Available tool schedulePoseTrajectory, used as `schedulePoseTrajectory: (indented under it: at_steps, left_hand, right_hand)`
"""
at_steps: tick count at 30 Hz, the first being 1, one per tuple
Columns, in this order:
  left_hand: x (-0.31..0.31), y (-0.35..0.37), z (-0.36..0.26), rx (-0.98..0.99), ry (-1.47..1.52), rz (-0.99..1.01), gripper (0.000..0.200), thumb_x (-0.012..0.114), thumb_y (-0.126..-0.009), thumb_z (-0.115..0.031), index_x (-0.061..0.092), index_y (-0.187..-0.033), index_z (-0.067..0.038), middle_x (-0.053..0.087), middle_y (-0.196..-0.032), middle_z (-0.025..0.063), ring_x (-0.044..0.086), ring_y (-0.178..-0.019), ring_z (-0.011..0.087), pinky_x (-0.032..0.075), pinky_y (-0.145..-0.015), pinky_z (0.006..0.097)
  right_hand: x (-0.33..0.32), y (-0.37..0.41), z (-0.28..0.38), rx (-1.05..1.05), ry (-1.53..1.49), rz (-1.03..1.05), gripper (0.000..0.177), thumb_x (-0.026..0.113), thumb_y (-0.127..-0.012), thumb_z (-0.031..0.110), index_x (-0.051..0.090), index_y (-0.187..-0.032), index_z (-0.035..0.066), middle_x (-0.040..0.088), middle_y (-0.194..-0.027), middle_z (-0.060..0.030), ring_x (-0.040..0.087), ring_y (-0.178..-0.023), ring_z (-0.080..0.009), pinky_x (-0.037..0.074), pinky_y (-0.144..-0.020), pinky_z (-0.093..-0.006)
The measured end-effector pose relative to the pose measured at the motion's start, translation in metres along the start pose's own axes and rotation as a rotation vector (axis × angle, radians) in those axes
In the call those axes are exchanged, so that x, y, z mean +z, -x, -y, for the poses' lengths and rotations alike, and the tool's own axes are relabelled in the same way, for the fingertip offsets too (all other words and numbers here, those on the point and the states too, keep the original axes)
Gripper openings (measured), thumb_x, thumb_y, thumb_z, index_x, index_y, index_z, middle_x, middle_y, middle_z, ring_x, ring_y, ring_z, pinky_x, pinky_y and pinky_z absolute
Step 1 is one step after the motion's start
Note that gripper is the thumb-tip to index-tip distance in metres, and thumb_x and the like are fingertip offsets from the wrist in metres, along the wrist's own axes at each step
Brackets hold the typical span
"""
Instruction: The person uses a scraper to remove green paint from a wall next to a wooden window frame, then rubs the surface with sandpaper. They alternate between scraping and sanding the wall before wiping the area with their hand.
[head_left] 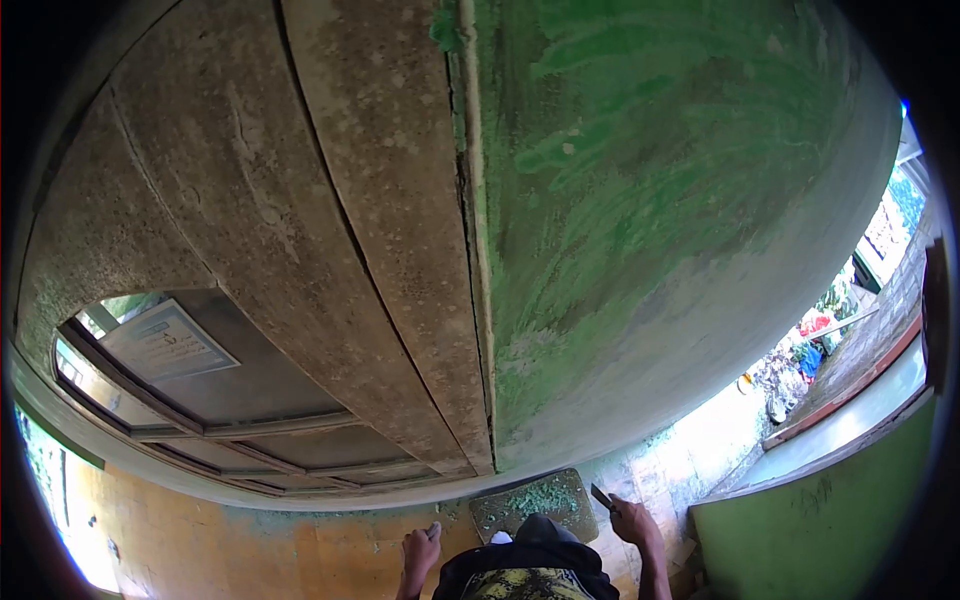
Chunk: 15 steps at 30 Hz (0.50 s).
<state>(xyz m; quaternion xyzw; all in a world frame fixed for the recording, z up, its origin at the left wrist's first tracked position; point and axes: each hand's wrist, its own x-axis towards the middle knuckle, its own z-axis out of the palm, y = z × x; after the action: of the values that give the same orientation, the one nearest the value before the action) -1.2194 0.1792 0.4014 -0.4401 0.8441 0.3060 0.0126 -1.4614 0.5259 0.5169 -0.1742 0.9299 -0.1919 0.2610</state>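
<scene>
One scraper (601, 497) in right hand (633, 523); left hand (422, 549) contents unclear.

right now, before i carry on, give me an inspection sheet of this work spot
surface: green painted wall, paint worn thin in patches; weathered grey-brown panelling beside it
job's things: dark flat-bladed tool, held up near the wall's foot
clutter: green flakes on the grey rectangular mat; red and blue items far right, too small to tell
hands: right hand closed on the tool; left hand curled, grip unclear
cables: nothing seen
surroundings: yellow tiled floor; window with a paper notice; low green wall
</scene>
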Motion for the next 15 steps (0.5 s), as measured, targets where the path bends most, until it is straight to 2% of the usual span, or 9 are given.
schedulePoseTrajectory:
  at_steps: [2,4,6,8,9,11,12,14,15]
  left_hand:
    - [-0.002,-0.008,-0.004,0.005,0.08,0.051,0.057,0.057,-0.093,-0.049,0.068,-0.071,0.003,0.063,-0.068,0.0293,0.066,-0.077,0.0479,0.051,-0.072,0.0553]
    - [-0.017,-0.014,-0.042,0.026,0.048,0.083,0.053,0.057,-0.094,-0.046,0.068,-0.076,0.002,0.064,-0.074,0.0295,0.065,-0.079,0.0478,0.051,-0.072,0.0549]
    - [-0.021,-0.02,-0.075,0.287,0.158,-0.025,0.04,0.059,-0.095,-0.037,0.068,-0.086,0.001,0.065,-0.08,0.0278,0.064,-0.081,0.0481,0.05,-0.071,0.0542]
    - [-0.039,-0.019,-0.119,0.358,0.219,-0.022,0.028,0.061,-0.095,-0.027,0.065,-0.092,0.001,0.066,-0.086,0.0261,0.062,-0.082,0.0487,0.051,-0.07,0.0518]
    - [-0.048,-0.016,-0.14,0.353,0.223,-0.026,0.028,0.061,-0.095,-0.027,0.065,-0.092,0.001,0.066,-0.086,0.0261,0.062,-0.082,0.0487,0.051,-0.07,0.0518]
    - [-0.065,-0.008,-0.176,0.501,0.387,-0.169,0.019,0.06,-0.096,-0.017,0.063,-0.091,0.001,0.066,-0.084,0.0221,0.066,-0.075,0.0422,0.052,-0.067,0.0454]
    - [-0.072,-0.002,-0.189,0.494,0.39,-0.18,0.019,0.06,-0.096,-0.017,0.063,-0.091,0.001,0.066,-0.084,0.0221,0.066,-0.075,0.0422,0.052,-0.067,0.0454]
    - [-0.085,0.01,-0.209,0.426,0.75,-0.131,0.015,0.058,-0.096,-0.012,0.062,-0.092,0.002,0.067,-0.083,0.0168,0.069,-0.071,0.031,0.052,-0.064,0.0372]
    - [-0.093,0.018,-0.217,0.417,0.749,-0.147,0.015,0.058,-0.096,-0.012,0.062,-0.092,0.002,0.067,-0.083,0.0168,0.069,-0.071,0.031,0.052,-0.064,0.0372]
  right_hand:
    - [-0.004,0.005,0.027,0.03,0.003,0.019,0.051,0.049,-0.087,0.014,0.054,-0.138,0.012,0.066,-0.087,-0.031,0.066,-0.085,-0.0473,0.053,-0.08,-0.0549]
    - [-0.002,0.0,0.046,-0.082,0.009,0.124,0.057,0.049,-0.087,0.014,0.046,-0.144,0.012,0.066,-0.093,-0.031,0.067,-0.088,-0.0453,0.052,-0.081,-0.0538]
    - [-0.004,0.002,0.072,-0.18,0.009,0.188,0.06,0.049,-0.088,0.015,0.042,-0.147,0.013,0.066,-0.098,-0.0308,0.067,-0.089,-0.0443,0.052,-0.082,-0.0525]
    - [-0.017,0.008,0.098,-0.281,0.011,0.251,0.062,0.049,-0.089,0.015,0.038,-0.15,0.014,0.066,-0.104,-0.0306,0.066,-0.091,-0.0433,0.052,-0.082,-0.0512]
    - [-0.028,0.014,0.112,-0.371,-0.025,0.254,0.061,0.052,-0.089,0.014,0.04,-0.149,0.013,0.066,-0.107,-0.0295,0.067,-0.093,-0.0417,0.052,-0.083,-0.0486]
    - [-0.051,0.022,0.132,-0.471,-0.054,0.258,0.06,0.054,-0.09,0.012,0.041,-0.149,0.013,0.065,-0.111,-0.0284,0.067,-0.094,-0.0401,0.052,-0.083,-0.0461]
    - [-0.062,0.025,0.139,-0.553,-0.165,0.181,0.06,0.054,-0.091,0.011,0.041,-0.149,0.013,0.066,-0.111,-0.0279,0.067,-0.097,-0.0406,0.052,-0.086,-0.0451]
    - [-0.084,0.029,0.153,-0.646,-0.276,0.113,0.059,0.053,-0.091,0.01,0.041,-0.149,0.014,0.067,-0.112,-0.0274,0.067,-0.101,-0.041,0.052,-0.089,-0.0441]
    - [-0.095,0.03,0.162,-0.61,-0.433,0.078,0.058,0.057,-0.09,0.006,0.046,-0.146,0.011,0.067,-0.102,-0.02,0.065,-0.085,-0.0298,0.052,-0.078,-0.0393]
